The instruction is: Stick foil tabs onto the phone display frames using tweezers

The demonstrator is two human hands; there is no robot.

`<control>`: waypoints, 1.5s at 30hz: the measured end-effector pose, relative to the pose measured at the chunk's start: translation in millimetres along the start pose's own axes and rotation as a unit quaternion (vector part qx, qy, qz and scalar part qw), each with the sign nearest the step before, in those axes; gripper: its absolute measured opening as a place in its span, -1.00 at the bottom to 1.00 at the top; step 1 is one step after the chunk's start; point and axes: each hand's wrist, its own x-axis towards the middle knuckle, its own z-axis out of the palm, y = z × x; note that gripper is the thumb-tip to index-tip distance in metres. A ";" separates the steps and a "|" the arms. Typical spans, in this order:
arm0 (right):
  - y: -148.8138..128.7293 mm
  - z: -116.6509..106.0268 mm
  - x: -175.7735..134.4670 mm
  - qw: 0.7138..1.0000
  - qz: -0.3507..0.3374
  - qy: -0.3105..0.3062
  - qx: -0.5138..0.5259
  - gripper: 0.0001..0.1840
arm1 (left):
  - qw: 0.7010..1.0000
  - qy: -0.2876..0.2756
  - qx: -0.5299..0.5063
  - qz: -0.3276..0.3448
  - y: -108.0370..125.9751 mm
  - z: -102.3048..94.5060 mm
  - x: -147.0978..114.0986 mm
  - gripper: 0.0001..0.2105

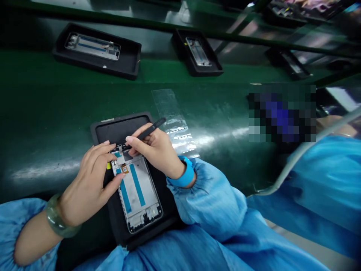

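Observation:
A silver phone frame (141, 188) with blue adhesive strips lies in a black foam tray (124, 130) close to my body. My left hand (94, 175) rests over the frame's upper left edge, fingers spread and thumb beside a small orange flex cable (124, 169). Pinched in my right hand (153, 146) is a pair of black tweezers (150, 128), with its back end pointing up and right. The tips of the tweezers reach toward the top of the frame, partly hidden by my fingers. A yellow tab (108, 165) shows at the frame's left side.
Clear plastic film strips (176, 120) lie on the green bench (70, 98) beyond my right hand. Along the back stand further black trays (129, 67) holding phone frames (93, 47). At right, a co-worker's blue sleeve (324, 177) and a grey cable (296, 158) come close.

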 end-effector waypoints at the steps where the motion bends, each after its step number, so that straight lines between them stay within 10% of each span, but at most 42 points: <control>1: -0.3 -0.1 -0.5 1.000 -0.001 0.000 -0.007 -0.70 | 1.000 0.000 0.000 0.001 0.6 -0.4 0.2 -0.75; 36: 3.7 -2.9 -4.9 0.963 -0.124 -0.039 -0.236 -0.80 | 0.994 -0.034 0.088 0.057 -0.5 -6.3 2.4 -0.68; 45: 2.1 -2.1 -2.7 0.979 -0.148 0.024 -0.136 -0.75 | 0.996 -0.034 0.074 0.031 3.2 -3.3 2.1 -0.69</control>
